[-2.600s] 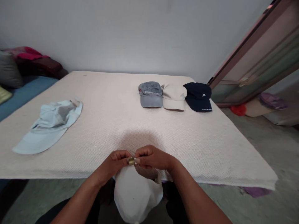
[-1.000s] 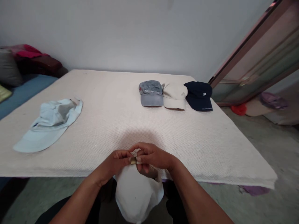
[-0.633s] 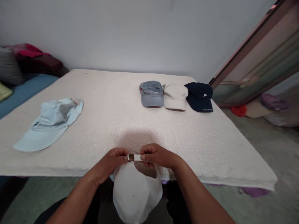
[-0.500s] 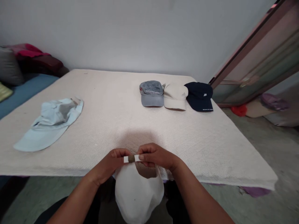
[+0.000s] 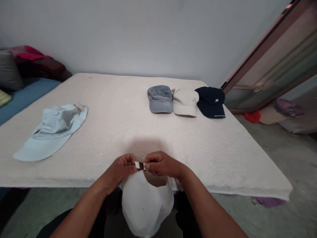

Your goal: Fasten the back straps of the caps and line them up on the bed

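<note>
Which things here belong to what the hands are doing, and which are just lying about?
In the work:
left hand
right hand
white cap
its strap
its buckle

Seemingly just lying about, untouched:
pale blue cap
grey cap
beige cap
navy cap
grey pillow

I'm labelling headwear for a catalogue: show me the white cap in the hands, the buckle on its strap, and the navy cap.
white cap (image 5: 146,206): head view, on the crown.
buckle (image 5: 141,166): head view, on its dark face.
navy cap (image 5: 210,98): head view, on the crown.
</note>
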A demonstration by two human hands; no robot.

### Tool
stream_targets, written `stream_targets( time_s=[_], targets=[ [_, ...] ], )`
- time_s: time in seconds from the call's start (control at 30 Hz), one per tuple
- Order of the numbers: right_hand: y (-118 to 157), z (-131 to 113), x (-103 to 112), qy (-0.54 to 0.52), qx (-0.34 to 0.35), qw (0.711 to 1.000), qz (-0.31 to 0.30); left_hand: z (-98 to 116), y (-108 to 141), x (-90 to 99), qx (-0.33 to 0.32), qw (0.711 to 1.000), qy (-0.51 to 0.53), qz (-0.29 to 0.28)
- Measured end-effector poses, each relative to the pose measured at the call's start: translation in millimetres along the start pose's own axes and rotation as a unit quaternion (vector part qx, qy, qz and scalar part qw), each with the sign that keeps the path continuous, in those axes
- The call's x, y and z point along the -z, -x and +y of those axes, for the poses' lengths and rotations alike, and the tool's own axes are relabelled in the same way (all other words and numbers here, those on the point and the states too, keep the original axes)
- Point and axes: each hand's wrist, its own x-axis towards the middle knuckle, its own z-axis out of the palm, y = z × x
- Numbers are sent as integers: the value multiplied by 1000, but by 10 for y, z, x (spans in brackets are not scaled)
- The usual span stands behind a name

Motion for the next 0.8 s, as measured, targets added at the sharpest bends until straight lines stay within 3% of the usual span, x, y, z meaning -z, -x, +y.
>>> stream_targets(
  time_s=[0.2, 0.4, 0.53, 0.8],
  targets=[
    [-30, 7, -45, -35, 1, 999, -2, 19, -2, -76, -13, 995, -88, 34],
    [10, 60, 60, -19, 9, 1000, -14, 6, 10, 2, 9, 999, -44, 20],
    [46, 67, 87, -10, -17, 1000, -23, -1, 26, 49, -10, 999, -33, -5],
    [-10, 55, 5, -79, 4, 996, -32, 13, 30, -42, -17, 992, -123, 26]
  ],
)
